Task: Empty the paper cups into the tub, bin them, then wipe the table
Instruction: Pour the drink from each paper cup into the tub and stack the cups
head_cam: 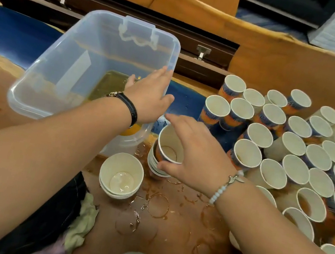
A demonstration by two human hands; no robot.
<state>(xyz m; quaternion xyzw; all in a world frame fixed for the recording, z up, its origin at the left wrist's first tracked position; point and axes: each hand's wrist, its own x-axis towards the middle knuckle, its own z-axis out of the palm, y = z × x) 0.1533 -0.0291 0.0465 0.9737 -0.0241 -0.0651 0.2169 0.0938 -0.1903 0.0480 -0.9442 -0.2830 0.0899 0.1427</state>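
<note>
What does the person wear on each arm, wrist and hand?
No sleeves or gloves are worn. The left hand has a black band round its wrist. The right hand has a bracelet of pale beads with a small silver charm at its wrist.

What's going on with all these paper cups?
A person is clearing paper cups from a ring-stained table. Their left hand holds the wall of a clear tub holding brownish liquid, while the right hand grips a cup atop a short stack beside it. Many more cups stand on the right.
</note>
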